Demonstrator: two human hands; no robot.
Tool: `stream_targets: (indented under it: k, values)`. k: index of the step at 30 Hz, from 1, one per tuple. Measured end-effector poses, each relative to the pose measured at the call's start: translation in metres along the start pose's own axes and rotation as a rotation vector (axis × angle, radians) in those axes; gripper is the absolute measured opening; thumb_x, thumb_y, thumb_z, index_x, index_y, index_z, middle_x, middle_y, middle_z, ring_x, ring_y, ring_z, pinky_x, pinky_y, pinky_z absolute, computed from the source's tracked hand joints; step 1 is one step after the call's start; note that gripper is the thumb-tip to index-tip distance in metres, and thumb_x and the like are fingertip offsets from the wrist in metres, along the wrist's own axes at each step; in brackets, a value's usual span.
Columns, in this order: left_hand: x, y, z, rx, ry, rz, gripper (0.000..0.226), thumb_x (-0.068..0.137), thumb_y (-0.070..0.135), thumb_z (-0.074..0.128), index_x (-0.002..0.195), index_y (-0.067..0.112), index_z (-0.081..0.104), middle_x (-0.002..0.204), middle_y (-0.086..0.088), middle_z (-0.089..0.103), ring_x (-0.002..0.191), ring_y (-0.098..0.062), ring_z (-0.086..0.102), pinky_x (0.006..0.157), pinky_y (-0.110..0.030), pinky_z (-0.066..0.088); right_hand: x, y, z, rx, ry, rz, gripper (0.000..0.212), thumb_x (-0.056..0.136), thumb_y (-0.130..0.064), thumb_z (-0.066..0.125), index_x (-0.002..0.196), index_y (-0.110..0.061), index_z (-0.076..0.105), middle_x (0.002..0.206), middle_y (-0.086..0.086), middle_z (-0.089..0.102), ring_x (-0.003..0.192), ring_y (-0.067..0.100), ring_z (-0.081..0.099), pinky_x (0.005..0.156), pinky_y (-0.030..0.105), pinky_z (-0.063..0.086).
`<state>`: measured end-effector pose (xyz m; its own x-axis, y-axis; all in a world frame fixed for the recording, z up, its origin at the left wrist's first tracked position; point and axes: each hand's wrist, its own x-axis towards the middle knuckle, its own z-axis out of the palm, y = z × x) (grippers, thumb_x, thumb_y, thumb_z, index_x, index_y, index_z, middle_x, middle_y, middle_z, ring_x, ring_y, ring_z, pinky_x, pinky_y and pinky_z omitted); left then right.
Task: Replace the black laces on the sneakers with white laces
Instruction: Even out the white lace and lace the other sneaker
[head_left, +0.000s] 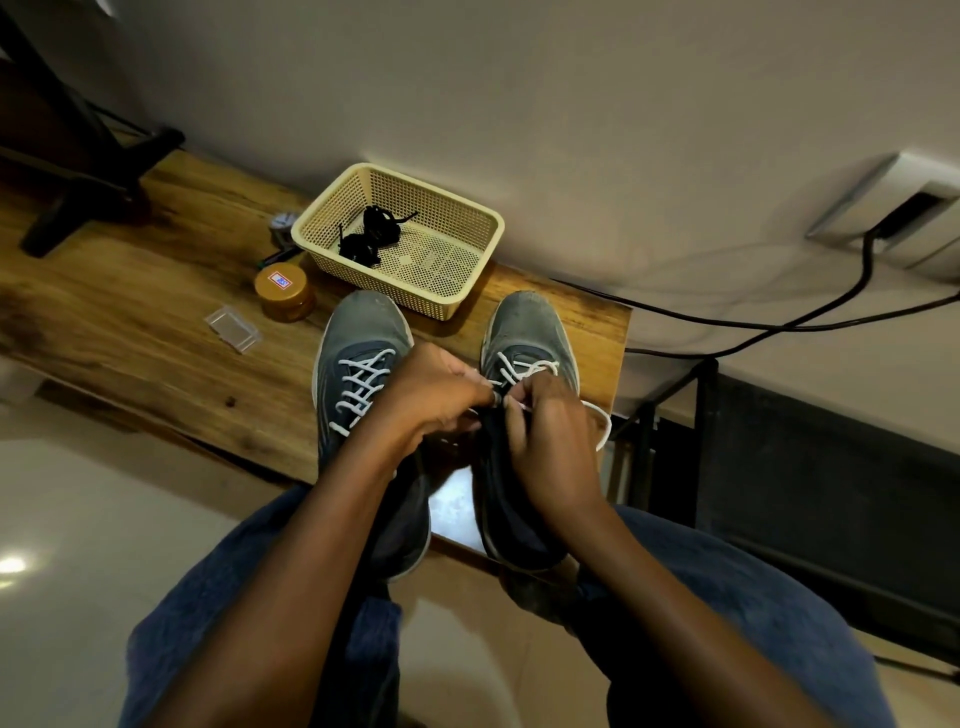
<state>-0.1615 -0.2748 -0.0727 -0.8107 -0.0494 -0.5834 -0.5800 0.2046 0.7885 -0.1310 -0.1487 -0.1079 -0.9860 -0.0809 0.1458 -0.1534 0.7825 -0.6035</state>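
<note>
Both hands' fingers (511, 415) pinch white lace (524, 370) over right sneaker (530, 332).

We see two bare forearms with no sleeves reaching the wrists, and no watch, ring or band shows on the left hand (434, 395) or the right hand (553, 441). Below them both legs are covered in blue trousers (244, 582), perhaps denim, though the wide-angle blur keeps us from judging the weave.

Wooden bench (156, 291) against pale wall (571, 104); glossy tiled floor (78, 519).
</note>
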Motion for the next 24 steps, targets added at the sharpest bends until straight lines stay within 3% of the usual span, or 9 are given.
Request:
stream_targets:
  k: [6, 10, 14, 21, 24]
  values:
    - [-0.002, -0.001, 0.001, -0.018, 0.006, -0.012, 0.009, 0.083, -0.001, 0.068, 0.091, -0.005, 0.067, 0.090, -0.019, 0.067, 0.072, -0.019, 0.063, 0.059, -0.021, 0.056, -0.002, 0.001, 0.004, 0.128, 0.017, 0.085, 0.013, 0.091, -0.007, 0.056, 0.080, -0.014, 0.056, 0.080, 0.003, 0.058, 0.076, 0.016, 0.052, 0.065, 0.024, 0.029]
    - [-0.003, -0.002, 0.002, -0.039, -0.017, -0.019, 0.005, 0.083, -0.003, 0.067, 0.088, -0.004, 0.065, 0.079, -0.012, 0.063, 0.068, -0.016, 0.061, 0.055, -0.018, 0.055, -0.001, 0.001, 0.000, 0.225, -0.006, 0.163, 0.017, 0.090, -0.008, 0.060, 0.076, -0.017, 0.057, 0.073, -0.005, 0.059, 0.070, 0.010, 0.054, 0.061, 0.022, 0.033]
    - [-0.005, -0.001, 0.003, -0.057, -0.030, -0.016, 0.004, 0.088, -0.001, 0.062, 0.085, 0.000, 0.064, 0.076, -0.010, 0.060, 0.067, -0.014, 0.058, 0.053, -0.016, 0.053, 0.007, 0.004, -0.006, 0.343, -0.084, 0.277, 0.016, 0.087, -0.010, 0.066, 0.075, -0.019, 0.061, 0.069, -0.016, 0.059, 0.066, -0.003, 0.054, 0.060, 0.007, 0.038]
    - [-0.003, -0.002, 0.004, -0.043, -0.018, -0.010, 0.017, 0.097, 0.004, 0.049, 0.089, 0.003, 0.064, 0.071, -0.008, 0.061, 0.058, -0.012, 0.059, 0.048, -0.014, 0.052, 0.019, 0.012, -0.018, 0.596, -0.236, 0.450, 0.004, 0.081, -0.007, 0.073, 0.080, -0.007, 0.069, 0.079, 0.007, 0.072, 0.074, 0.016, 0.066, 0.076, 0.032, 0.054]
    - [-0.004, -0.001, 0.003, 0.005, -0.022, 0.000, 0.016, 0.095, 0.001, 0.053, 0.086, 0.005, 0.065, 0.073, -0.008, 0.062, 0.059, -0.012, 0.059, 0.048, -0.013, 0.052, 0.021, 0.010, -0.018, 0.589, -0.219, 0.473, 0.012, 0.077, -0.008, 0.077, 0.071, -0.013, 0.068, 0.072, 0.005, 0.071, 0.068, 0.014, 0.065, 0.070, 0.031, 0.053]
